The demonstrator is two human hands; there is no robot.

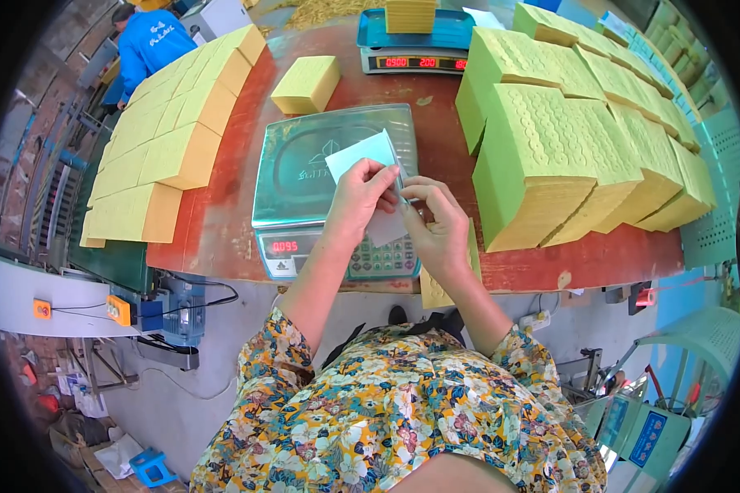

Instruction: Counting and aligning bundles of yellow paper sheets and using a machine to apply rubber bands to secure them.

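Left grip [360,195] pinches a pale folded sheet [359,154] between thumb and fingers above a digital scale [288,185], while the right grip [437,220] pinches the sheet's right edge. Off to the left, rows of yellow paper blocks [168,135] line the red surface [222,201]. Next along I see the scale, its display [285,246] lit red, one loose block [307,85] just beyond it, then a second scale [373,34] bearing another block [411,16], and finally tall, embossed yellow stacks [543,135].

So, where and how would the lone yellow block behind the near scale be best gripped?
Probably across its left and right sides, coming from above: the yellow block is box-shaped and lies flat, apart from the left-hand stacks and the far scale, whereas the near scale sits close against its front.
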